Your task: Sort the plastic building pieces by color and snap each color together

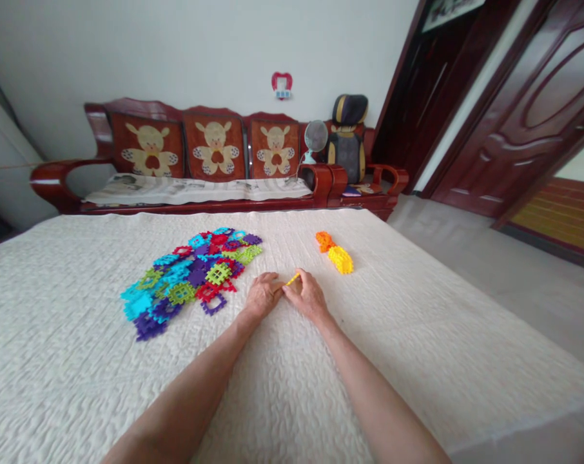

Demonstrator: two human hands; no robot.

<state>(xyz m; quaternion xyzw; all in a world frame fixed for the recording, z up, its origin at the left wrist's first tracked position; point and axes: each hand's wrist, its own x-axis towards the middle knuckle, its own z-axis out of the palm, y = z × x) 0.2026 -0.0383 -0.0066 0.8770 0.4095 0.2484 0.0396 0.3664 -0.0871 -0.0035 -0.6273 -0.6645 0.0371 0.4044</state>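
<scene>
My right hand [308, 296] is closed on a small yellow piece [292, 279], seen nearly edge-on. My left hand [263, 294] meets it from the left, its fingers bent near the piece; what they grip, if anything, is hidden. A wide pile of blue, purple, red and green notched plastic pieces [198, 277] lies left of my hands. To the right, beyond my right hand, an orange group of pieces [323, 241] rests against a yellow block of joined pieces [341, 260].
A quilted cream cover [418, 335] spreads over the surface under my hands. Behind its far edge stand a wooden sofa [190, 206] with bear-patterned cushions, a small fan [316, 136] and a chair with a massage pad [347, 151]. Dark red doors are at the right.
</scene>
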